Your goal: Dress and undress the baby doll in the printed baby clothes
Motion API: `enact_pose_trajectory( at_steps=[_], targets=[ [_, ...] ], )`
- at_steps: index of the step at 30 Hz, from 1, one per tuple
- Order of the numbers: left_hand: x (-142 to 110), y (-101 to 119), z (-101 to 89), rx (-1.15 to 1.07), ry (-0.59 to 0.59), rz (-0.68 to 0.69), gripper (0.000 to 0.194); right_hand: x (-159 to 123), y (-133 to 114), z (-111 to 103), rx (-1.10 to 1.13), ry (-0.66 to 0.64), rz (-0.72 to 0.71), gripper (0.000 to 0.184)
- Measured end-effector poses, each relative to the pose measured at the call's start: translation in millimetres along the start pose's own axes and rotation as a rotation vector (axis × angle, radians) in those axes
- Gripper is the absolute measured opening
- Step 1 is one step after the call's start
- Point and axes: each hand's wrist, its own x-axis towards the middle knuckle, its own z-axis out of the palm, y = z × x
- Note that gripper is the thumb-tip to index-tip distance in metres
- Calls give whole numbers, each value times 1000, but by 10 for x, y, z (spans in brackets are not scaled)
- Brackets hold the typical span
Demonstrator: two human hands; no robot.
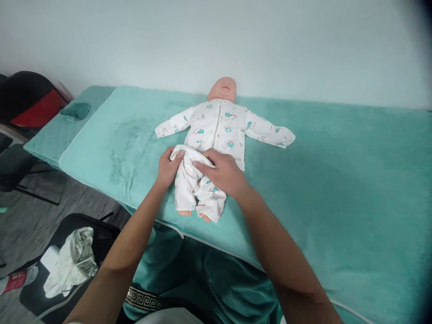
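A baby doll [222, 89] lies on its back on the green-covered bed, its head toward the wall. It wears a white printed jacket [216, 128] with both sleeves spread sideways. Matching baby trousers [187, 191] cover its legs, and its toes show below the cuffs. My left hand [168, 167] pinches the trousers' waistband at its left side. On the other side, my right hand [224, 173] grips the same waistband, thumb on top. Between my hands the waistband is lifted and bunched over the jacket's lower edge.
The green bed cover [337, 189] stretches far to the right. At lower left, a black chair [33, 294] holds a crumpled printed cloth [76, 258], near a bottle with a red label [16, 281]. A black and red chair [37, 108] stands at far left.
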Motion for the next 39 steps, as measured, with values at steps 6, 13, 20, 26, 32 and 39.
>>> enact_pose_trajectory(
  at_steps=[6, 13, 20, 26, 32, 39],
  targets=[
    [191, 378, -119, -154, -79, 61, 42, -31, 124, -165, 86, 430, 38, 32],
    [244, 657, 181, 723, -428, 211, 46, -21, 190, -115, -373, 328, 40, 25],
    [93, 721, 406, 1048, -283, 343, 8, 39, 276, 25, -306, 367, -14, 7],
    [481, 435, 49, 324, 282, 73, 21, 16, 699, -214, 692, 683, 102, 19],
    [484, -110, -348, 188, 412, -164, 19, -416, 1327, -578, 434, 1073, 486, 21],
    [152, -207, -294, 178, -147, 106, 20, -588, 983, -148, 215, 500, 82, 22]
  ],
)
